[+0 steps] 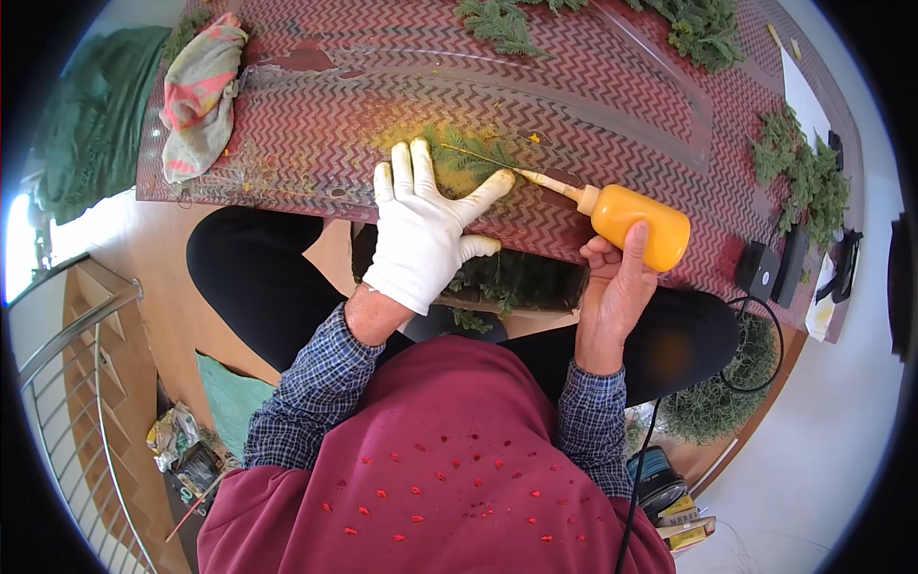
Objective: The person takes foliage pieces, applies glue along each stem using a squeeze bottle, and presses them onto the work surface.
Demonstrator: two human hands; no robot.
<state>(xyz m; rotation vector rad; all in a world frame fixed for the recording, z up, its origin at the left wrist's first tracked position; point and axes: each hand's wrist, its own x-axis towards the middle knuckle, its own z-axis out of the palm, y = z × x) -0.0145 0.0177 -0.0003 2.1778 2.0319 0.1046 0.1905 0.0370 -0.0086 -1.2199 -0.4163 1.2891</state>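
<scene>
My left hand (421, 220), in a white glove with yellow-stained fingertips, lies with its fingers spread at the table's near edge. Its fingertips touch or nearly touch a small green evergreen sprig (486, 161). In my bare right hand (617, 297) is a yellow-orange squeeze bottle (643, 228), tilted so that its long thin nozzle (550, 182) points left. The nozzle's tip reaches the sprig's right end, where a yellow line runs along the stem. Yellow powder or residue (421, 124) is scattered on the tabletop around the sprig.
A stained cloth (203, 96) lies on the patterned table (316, 105) at the left. More evergreen branches (703, 33) are at the back and right (808, 177). A box holding greenery (516, 277) sits below the front edge. A black cable (779, 354) hangs at the right.
</scene>
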